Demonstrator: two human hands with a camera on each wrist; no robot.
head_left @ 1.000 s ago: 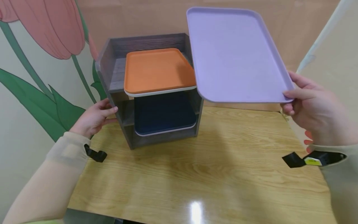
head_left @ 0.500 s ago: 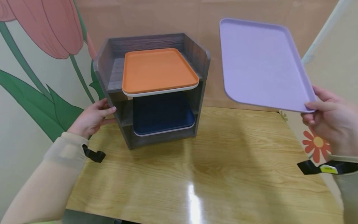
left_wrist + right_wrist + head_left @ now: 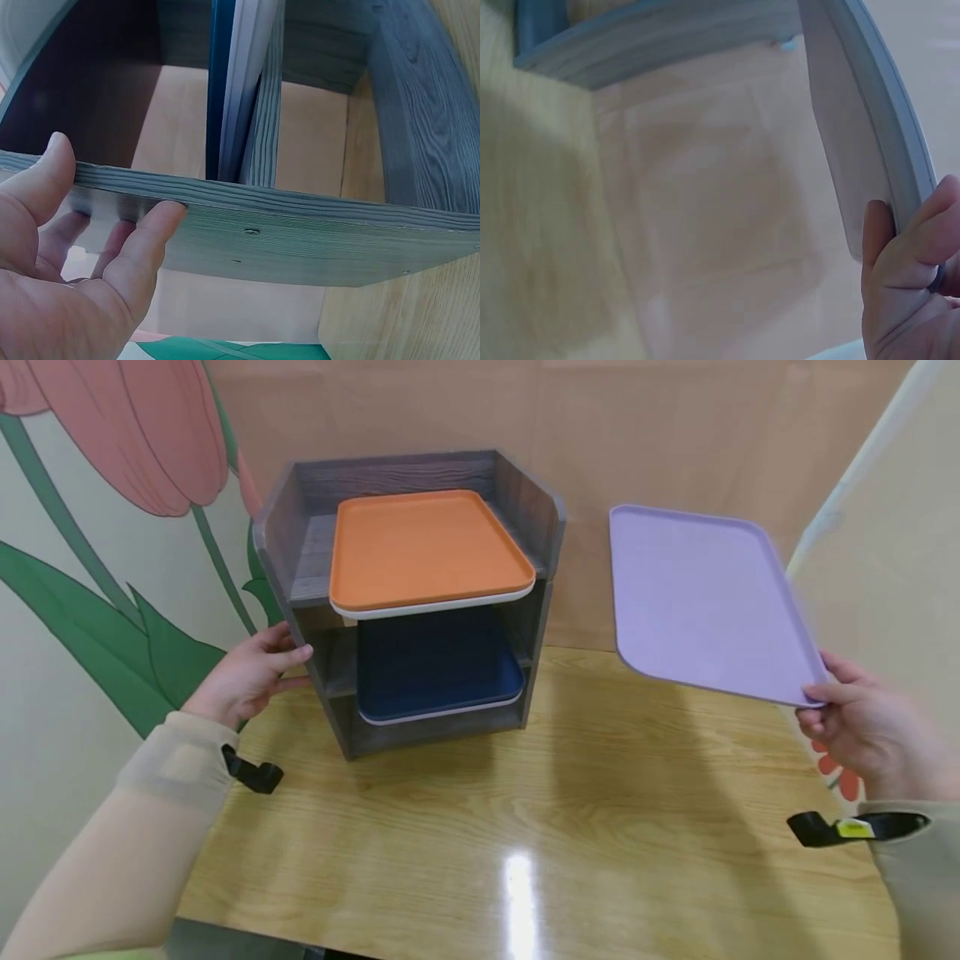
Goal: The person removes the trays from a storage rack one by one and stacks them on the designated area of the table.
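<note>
- While one lilac tray [image 3: 708, 610] is held tilted at the right of the frame, apart from the rack [image 3: 536, 514], I see the person's right hand [image 3: 873, 718] gripping its near right corner between thumb and fingers.
- At the left, I see one left hand [image 3: 243, 677], its fingers relaxed and spread: the thumb meets the front edge of the rack's left panel, the fingers touch its outer face.
- I count one grey wood-grain rack, upright, left of centre, on one table [image 3: 465, 827].
- On its top level lies one orange tray [image 3: 431, 552], with one white rim [image 3: 442, 605] showing directly beneath.
- Below, at centre, lies one navy tray [image 3: 438, 668], one pale rim [image 3: 442, 712] under it.
- Two black wrist devices [image 3: 253, 776] show, one per sleeve.
</note>
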